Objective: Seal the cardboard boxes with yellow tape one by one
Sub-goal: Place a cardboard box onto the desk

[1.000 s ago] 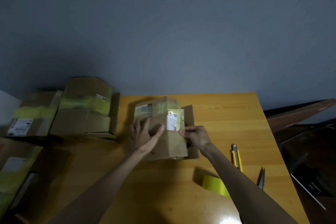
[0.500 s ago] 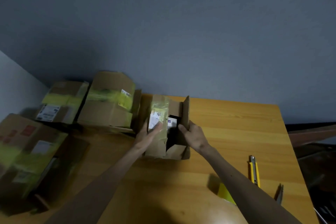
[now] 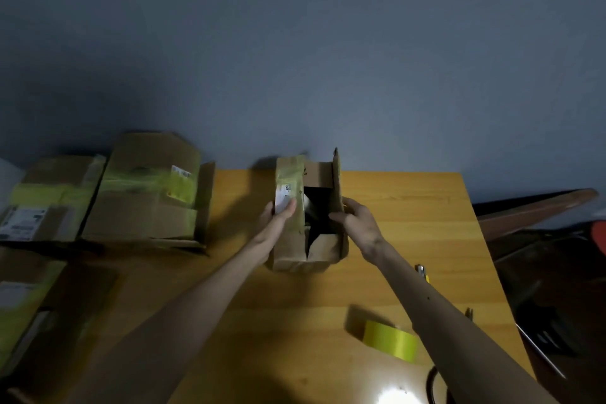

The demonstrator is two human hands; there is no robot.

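Observation:
A small cardboard box [image 3: 319,254] stands open on the wooden table [image 3: 410,226], its dark inside showing between raised flaps. My left hand [image 3: 278,218] holds the left flap, which carries old yellow tape and a white label. My right hand [image 3: 355,221] grips the upright right flap, thumb on its inner side. A roll of yellow tape [image 3: 392,339] lies on the table near my right forearm.
Taped cardboard boxes [image 3: 147,193] [image 3: 49,197] sit at the left, with another box [image 3: 23,302] nearer me. A yellow utility knife [image 3: 423,273] and scissors [image 3: 469,312] lie by the table's right edge. Dark furniture stands to the right.
The box's top flaps, held shut a second ago, now stand apart and the inside shows. Both hands moved to the flaps, and my view shifted.

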